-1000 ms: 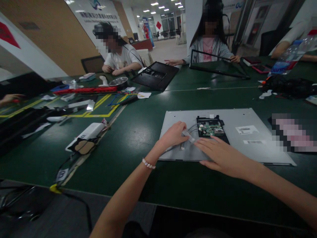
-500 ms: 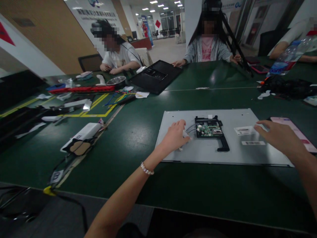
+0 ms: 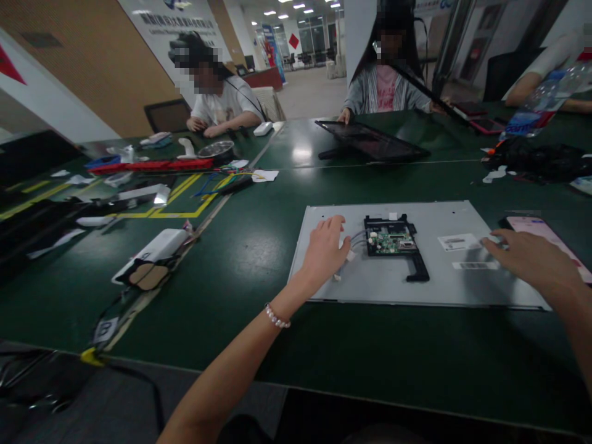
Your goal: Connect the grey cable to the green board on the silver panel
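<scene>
A grey metal panel [image 3: 439, 290] lies flat on the green table in front of me. A black bracket [image 3: 420, 269] with a green circuit board [image 3: 391, 242] sits on its middle, and thin grey cables [image 3: 357, 236] run left from the board. My left hand [image 3: 322, 250] is over the panel's left part, thumb and fingers apart, beside the cables and a small white connector [image 3: 337, 277]. Above the panel's right side is my right hand [image 3: 531, 256], loosely curved with thumb and forefinger apart. White labels [image 3: 459, 242] lie near its fingertips.
A phone [image 3: 550, 237] lies beyond my right hand. Across the table, a person holds a tilted dark screen panel [image 3: 374, 143]. A white battery-like pack [image 3: 161, 256] stands at left, with wires, tape and red parts [image 3: 152, 165] behind. A bottle [image 3: 531, 111] is far right.
My left thumb has opened away from the cables, uncovering more of them. My right hand has shifted slightly right. Across the table, the dark panel has been turned over and moved right.
</scene>
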Tool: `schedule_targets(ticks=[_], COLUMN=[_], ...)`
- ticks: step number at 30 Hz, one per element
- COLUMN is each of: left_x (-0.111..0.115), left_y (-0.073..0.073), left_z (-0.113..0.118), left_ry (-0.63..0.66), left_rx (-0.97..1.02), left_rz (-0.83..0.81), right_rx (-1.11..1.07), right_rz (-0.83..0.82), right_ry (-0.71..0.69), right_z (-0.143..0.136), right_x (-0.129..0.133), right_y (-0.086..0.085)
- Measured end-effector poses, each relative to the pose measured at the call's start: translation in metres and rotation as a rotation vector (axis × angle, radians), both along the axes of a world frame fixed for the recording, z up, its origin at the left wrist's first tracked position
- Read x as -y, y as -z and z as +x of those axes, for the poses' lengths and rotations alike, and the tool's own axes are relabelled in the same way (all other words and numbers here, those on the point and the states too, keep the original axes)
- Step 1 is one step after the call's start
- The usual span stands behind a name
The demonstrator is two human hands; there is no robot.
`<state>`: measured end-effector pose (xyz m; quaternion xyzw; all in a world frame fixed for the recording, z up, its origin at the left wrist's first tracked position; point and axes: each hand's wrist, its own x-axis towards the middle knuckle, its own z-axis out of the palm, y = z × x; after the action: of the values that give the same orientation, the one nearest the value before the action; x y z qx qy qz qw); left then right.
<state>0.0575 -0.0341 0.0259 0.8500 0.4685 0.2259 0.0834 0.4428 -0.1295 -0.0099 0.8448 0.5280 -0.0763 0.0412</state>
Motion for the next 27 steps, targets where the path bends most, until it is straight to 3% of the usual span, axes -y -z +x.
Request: schedule_targets(ticks=[11,27], left_x=[0.034,0.052], left_y=[0.003,0.006], left_z=[0.018,0.023], left_ry=[0.171,0.257], left_rx=[-0.195,-0.324], left_rz=[0.022,0.155], right_rx=[-0.035,0.067], right_rz=[0.113,0.315], right_ry=[-0.097,-0.472], right_z=[-0.021,-0.091], right_x=[0.005,0.005], right_y=[-0.003,0.018])
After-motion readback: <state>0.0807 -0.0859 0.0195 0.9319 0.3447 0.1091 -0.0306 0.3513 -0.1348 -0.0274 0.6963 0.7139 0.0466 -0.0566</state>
